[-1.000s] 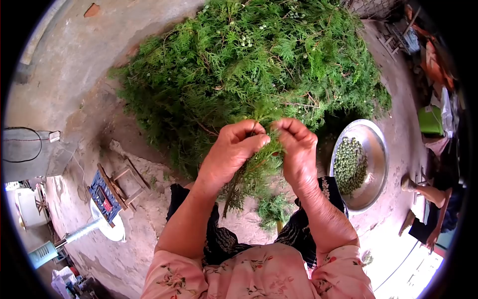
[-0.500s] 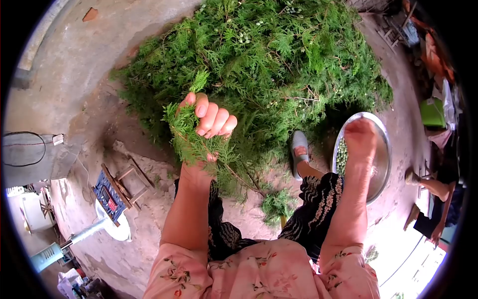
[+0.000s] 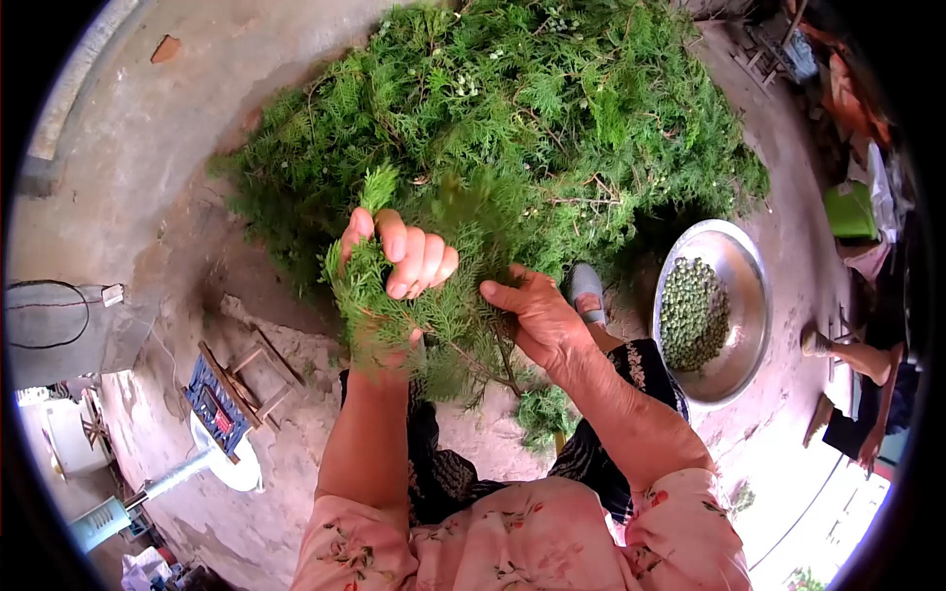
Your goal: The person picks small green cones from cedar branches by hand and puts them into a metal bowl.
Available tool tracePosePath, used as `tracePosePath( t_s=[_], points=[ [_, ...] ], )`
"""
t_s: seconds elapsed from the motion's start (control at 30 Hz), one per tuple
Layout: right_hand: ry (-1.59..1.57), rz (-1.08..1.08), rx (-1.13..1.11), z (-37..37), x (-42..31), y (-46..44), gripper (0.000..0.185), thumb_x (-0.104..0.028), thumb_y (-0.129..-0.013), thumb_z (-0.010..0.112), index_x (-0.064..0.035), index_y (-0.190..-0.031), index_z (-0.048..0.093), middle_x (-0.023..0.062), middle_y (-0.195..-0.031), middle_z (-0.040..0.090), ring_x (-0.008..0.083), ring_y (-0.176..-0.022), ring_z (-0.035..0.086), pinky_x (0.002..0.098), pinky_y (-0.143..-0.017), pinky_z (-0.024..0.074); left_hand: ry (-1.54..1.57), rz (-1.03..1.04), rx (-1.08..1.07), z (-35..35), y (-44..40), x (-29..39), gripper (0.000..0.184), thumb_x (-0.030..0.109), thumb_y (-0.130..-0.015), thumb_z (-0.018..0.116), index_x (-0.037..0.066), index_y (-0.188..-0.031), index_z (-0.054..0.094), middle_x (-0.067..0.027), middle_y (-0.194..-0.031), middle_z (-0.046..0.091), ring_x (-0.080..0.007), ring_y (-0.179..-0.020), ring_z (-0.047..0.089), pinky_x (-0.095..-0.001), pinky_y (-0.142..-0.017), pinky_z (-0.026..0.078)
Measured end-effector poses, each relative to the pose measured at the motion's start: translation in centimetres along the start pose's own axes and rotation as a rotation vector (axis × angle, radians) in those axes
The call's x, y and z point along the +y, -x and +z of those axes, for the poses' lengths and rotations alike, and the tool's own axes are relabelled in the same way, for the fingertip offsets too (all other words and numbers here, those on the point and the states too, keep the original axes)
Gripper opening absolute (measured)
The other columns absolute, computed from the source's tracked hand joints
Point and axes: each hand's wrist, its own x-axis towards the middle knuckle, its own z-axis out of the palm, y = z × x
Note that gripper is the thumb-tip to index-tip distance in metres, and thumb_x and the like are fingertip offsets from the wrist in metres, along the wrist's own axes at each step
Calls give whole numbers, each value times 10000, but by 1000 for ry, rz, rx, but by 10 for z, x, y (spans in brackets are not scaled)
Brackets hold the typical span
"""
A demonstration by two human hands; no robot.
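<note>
Head view: sprig [image 3: 360, 284] in left grip [image 3: 414, 258]

Floor [image 3: 305, 458], worn, pinkish: bears one heap of green branches [image 3: 512, 118], metal basin [image 3: 751, 330], low wooden-framed stool [image 3: 210, 397].

A wooden stool [image 3: 202, 386] with a dark blue seat and a small red item [image 3: 223, 418] on it stands on the left, beside the white round base [image 3: 246, 475] of a stand. Farther left, a black cable [image 3: 85, 317] loops near a white box [image 3: 112, 295]. On the right are a bright green item [image 3: 850, 212], orange cloth [image 3: 849, 98] and another person's bare leg [image 3: 859, 359].
</note>
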Motion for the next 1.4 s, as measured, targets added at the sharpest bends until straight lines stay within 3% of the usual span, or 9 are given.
tracePosePath(
  t_s=[0.1,0.17,0.33,0.47,0.63,0.7,1.1,1.3,1.4],
  points=[
    [112,-139,40,-7,-4,-8,202,5,-803,588,14,-999,540,47,-931,583,118,-822,535,254,-737,439,-41,-11,11,-13,-1,9,297,247,-937,336,60,-826,538,5,-540,468,-110,-498,386,-268,-533,320],
    [111,-193,31,1,-12,1,113,28,-797,579,-20,-899,573,19,-860,587,93,-741,524,236,-694,439,-510,-113,808,6,4,11,173,158,-881,466,36,-957,562,-38,-675,550,-124,-594,481,-274,-573,409],
    [162,-226,64,-6,-10,-7,73,38,-784,574,-32,-795,592,-12,-765,576,71,-689,493,224,-665,414,-615,132,1135,-22,3,28,256,-13,-791,575,11,-1043,539,-75,-912,600,-130,-816,569,-231,-697,473],
    [346,-361,99,-4,-3,-8,31,8,-781,586,-22,-779,584,-43,-740,540,53,-674,425,221,-633,360,-1128,527,802,-12,-2,27,181,28,-801,600,53,-980,617,-28,-888,626,-101,-790,563,-224,-696,439],
    [743,-451,165,-5,-2,-5,88,50,-755,572,12,-827,605,-15,-770,590,52,-698,472,233,-665,406,-1581,331,515,-12,-1,11,173,115,-809,639,17,-951,630,-2,-847,611,-34,-703,486,-183,-623,414],
    [909,-781,119,-8,3,-11,94,70,-747,580,32,-831,602,2,-721,567,62,-669,459,233,-653,424,-1499,162,606,-4,-2,5,253,159,-804,655,-6,-990,606,-23,-877,608,-45,-709,496,-192,-626,419],
    [1195,-748,-124,7,7,4,317,-101,-729,678,1,-1015,583,160,-847,589,278,-787,589,325,-690,465,-768,50,721,-17,1,4,220,90,-829,596,-29,-1011,569,-70,-871,633,-118,-793,593,-240,-706,457],
    [1036,-739,-215,8,-6,0,392,-308,-809,610,-7,-1057,576,112,-907,605,194,-872,579,278,-761,454,-812,64,747,-7,-3,1,146,33,-834,558,-8,-964,610,-55,-853,638,-118,-748,597,-240,-678,483],
    [836,-1034,24,18,-19,0,159,-98,-839,578,-5,-966,598,65,-882,597,136,-799,577,241,-693,465,-987,27,699,-3,-1,-3,145,33,-835,561,-18,-962,612,-7,-792,607,-64,-701,516,-198,-631,413]
  ],
)
